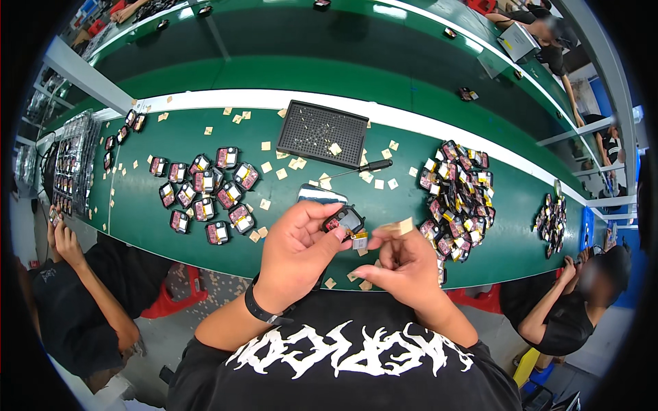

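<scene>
My left hand [298, 250] grips a small black square device [347, 220] with its red and silver inside showing. My right hand [404, 264] pinches a small tan paper square [404, 225] between thumb and forefinger, just right of the device. A little yellow and silver part [359, 239] hangs from the device between the two hands. Both hands hover over the near edge of the green bench [295, 205].
A group of similar devices [205, 195] lies to the left, and a larger heap [458, 198] to the right. A black perforated tray [322, 133], a screwdriver [360, 168], a silver flat piece [321, 195] and scattered tan squares lie ahead. People sit on both sides.
</scene>
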`<state>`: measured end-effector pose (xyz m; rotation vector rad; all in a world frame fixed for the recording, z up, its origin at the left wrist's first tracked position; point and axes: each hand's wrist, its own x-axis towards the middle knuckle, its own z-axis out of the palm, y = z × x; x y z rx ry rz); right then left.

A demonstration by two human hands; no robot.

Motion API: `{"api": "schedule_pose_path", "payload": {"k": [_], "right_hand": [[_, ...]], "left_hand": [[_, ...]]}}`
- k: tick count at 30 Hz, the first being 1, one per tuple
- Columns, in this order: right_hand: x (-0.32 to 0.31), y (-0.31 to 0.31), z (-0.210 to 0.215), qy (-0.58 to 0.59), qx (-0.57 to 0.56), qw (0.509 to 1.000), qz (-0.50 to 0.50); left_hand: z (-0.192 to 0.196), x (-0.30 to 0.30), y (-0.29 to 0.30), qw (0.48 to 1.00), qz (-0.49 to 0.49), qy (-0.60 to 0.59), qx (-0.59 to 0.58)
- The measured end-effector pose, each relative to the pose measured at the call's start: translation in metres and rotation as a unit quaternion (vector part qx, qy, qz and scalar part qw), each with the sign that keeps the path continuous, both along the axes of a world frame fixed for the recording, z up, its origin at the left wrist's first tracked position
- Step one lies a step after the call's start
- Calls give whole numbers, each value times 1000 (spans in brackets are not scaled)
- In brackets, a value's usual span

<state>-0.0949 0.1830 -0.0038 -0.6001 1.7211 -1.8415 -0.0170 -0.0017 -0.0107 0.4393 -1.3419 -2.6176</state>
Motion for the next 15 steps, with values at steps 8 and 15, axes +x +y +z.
{"api": "schedule_pose_path", "payload": {"k": [8,15], "right_hand": [[2,-5,-2,69,134,987,-55],[-10,-10,25,177,153,972,4]], "left_hand": [[0,1,2,999,1,12,-37],[-1,4,-2,998,-25,-2,-52]]}}
